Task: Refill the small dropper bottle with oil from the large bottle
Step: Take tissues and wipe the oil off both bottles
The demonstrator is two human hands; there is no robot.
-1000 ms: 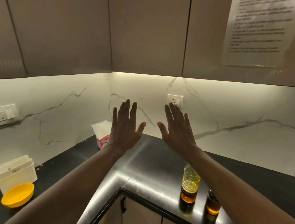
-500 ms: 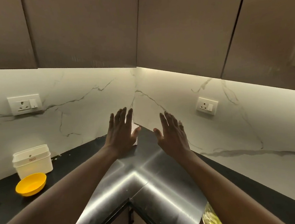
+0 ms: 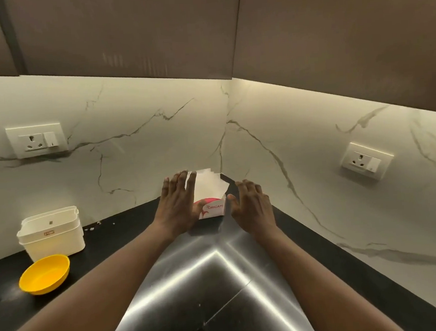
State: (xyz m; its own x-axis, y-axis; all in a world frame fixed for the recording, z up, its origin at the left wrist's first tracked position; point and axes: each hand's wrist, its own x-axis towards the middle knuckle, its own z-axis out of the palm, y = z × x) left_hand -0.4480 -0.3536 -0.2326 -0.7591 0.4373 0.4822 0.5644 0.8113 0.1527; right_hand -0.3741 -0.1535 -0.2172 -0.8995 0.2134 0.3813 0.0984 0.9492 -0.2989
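Neither the large oil bottle nor the small dropper bottle is in view now. Both of my arms stretch forward over the counter corner. My left hand has straight fingers spread against the left side of a white and red tissue box; whether it touches the box I cannot tell. My right hand hovers just right of the box with straight fingers and holds nothing. White tissues stick up from the box between the two hands.
The black counter wraps an inner corner under marble walls. A white lidded container and a yellow bowl sit at the left. Wall sockets: a left socket and a right socket. Dark cupboards hang overhead.
The view swung left and the two bottles left the frame. Both hands dropped and reached forward to flank the tissue box in the corner.
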